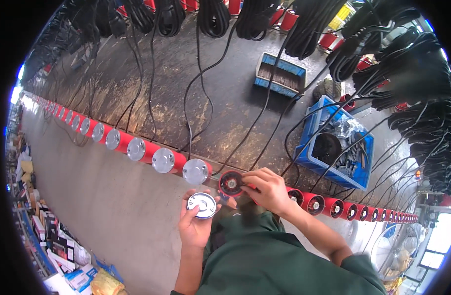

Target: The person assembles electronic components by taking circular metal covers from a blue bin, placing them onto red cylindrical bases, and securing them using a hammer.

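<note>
My left hand (194, 232) is closed round a shallow round metal cap (204, 202), silvery white with a dark rim. Its thumb lies across the face of the cap. Just above and to the right is a red cylinder (230, 184), its open end toward me and a pale hub in its dark interior. My right hand (270, 191) is closed at the right side of this cylinder, fingertips at its rim; anything small between them is hidden. To its left, red cylinders with clear round covers (196, 171) line the bench edge. To its right stand several uncovered ones (314, 204).
Black cords run across the worn dark bench (171, 93) to hanging cord bundles (214, 18) along the far side. A blue crate (304, 147) of metal parts and a smaller blue bin (280, 74) stand on it. Boxes and bags (63, 246) lie at the lower left.
</note>
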`<state>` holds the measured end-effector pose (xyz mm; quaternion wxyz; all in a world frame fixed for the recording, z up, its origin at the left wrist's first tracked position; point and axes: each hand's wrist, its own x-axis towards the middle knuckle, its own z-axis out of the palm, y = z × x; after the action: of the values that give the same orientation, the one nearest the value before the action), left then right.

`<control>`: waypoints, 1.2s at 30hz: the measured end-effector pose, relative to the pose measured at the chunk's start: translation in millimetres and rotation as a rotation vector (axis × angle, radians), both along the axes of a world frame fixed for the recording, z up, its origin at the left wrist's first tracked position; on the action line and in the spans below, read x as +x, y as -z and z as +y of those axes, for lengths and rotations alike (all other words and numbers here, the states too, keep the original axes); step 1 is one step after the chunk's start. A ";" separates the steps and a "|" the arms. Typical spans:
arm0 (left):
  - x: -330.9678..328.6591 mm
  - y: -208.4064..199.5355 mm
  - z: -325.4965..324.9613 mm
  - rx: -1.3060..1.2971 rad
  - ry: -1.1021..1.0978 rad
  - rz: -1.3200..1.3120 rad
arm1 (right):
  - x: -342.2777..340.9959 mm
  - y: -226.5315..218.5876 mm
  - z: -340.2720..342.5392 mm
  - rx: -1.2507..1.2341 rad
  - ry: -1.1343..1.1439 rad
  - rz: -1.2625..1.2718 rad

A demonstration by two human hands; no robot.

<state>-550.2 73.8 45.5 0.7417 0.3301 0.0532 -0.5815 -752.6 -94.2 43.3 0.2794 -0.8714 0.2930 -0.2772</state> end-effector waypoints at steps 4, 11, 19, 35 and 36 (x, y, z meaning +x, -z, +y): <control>-6.1 0.7 4.0 0.031 -0.027 0.017 | 21.9 24.0 -0.7 -0.071 -0.095 0.045; -11.5 6.3 8.7 0.034 -0.051 0.040 | 26.9 27.4 -3.6 -0.027 -0.156 0.050; -9.6 3.6 -4.1 0.020 -0.031 0.045 | 25.6 27.2 -6.9 0.007 -0.178 0.070; -12.6 -1.4 -11.1 -0.001 0.030 0.051 | 23.4 -18.3 3.3 -0.044 -0.134 -0.016; -14.1 -1.6 -12.5 -0.016 0.043 0.058 | 22.3 -28.3 8.6 -0.041 -0.171 -0.021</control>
<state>-564.3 61.3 47.1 0.7299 0.3082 0.0632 -0.6069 -730.4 -85.7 71.6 0.2873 -0.8957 0.2088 -0.2674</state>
